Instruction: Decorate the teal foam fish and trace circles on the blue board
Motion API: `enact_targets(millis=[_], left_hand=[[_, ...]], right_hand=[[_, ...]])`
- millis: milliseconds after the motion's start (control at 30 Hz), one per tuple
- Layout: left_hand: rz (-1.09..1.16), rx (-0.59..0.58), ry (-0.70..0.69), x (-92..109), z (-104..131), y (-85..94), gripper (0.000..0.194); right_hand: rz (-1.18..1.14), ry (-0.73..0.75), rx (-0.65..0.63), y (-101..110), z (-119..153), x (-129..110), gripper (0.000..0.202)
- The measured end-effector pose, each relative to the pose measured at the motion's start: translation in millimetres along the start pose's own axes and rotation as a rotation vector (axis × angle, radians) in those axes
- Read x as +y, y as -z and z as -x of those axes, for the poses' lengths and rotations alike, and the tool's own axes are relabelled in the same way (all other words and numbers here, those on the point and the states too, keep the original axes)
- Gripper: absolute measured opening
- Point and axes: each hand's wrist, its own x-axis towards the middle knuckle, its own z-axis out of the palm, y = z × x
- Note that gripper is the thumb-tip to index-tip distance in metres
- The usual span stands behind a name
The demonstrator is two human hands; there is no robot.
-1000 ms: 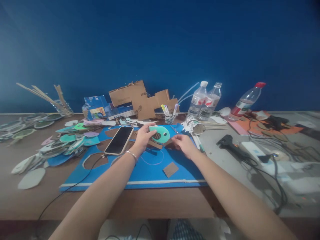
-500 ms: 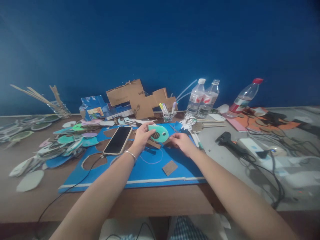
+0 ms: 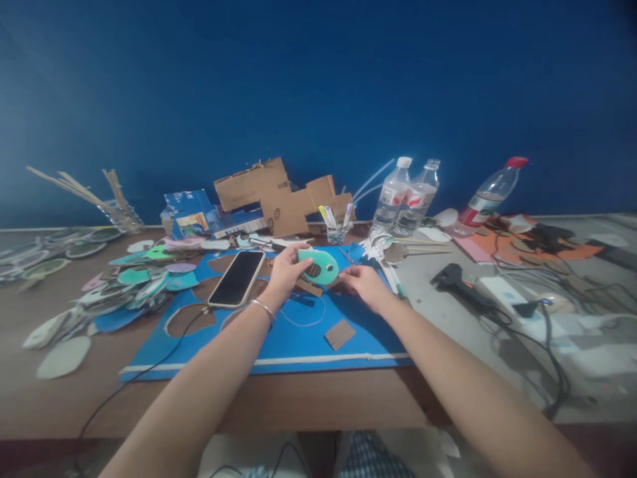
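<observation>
Our view has swung slightly since half a second ago, our hands hardly moving. Our left hand [image 3: 286,271] pinches the flat, rounded mint-green cutout [image 3: 323,257] over the blue rectangular board [image 3: 375,342]; beside it our right hand [image 3: 367,287] bunches its fingertips, its hold unclear to us. Nearer us than the grip lies a small square brown cardboard piece [image 3: 340,334]

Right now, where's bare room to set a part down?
Brown strip between blue board and near edge, between the forearms. Grey patch between white pens and black tool. Crowded: left's foam pile, right's cables.
</observation>
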Motion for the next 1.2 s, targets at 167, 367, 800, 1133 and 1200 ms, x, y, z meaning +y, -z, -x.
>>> enact_targets(millis=[167,367,800,1133,1200], left_hand=[[-0.004,0.015,0.012,1,0,-0.1,0.038],[0.003,0.036,-0.008,-2,-1,1.6,0.035],[0.033,0.078,0.012,-2,0,-0.1,0.034],[0.021,0.052,0.015,-2,-1,1.4,0.035],[0.030,0.059,0.024,-2,-1,1.4,0.036]], right_hand=[[-0.027,0.002,-0.002,-1,1,-2,0.030],[-0.192,0.005,0.021,0,-1,0,0.027],[-0.065,0.045,0.039,-5,7,-9,0.024],[0.203,0.158,0.116,-1,7,-7,0.025],[0.256,0.181,0.137,-1,8,-10,0.025]])
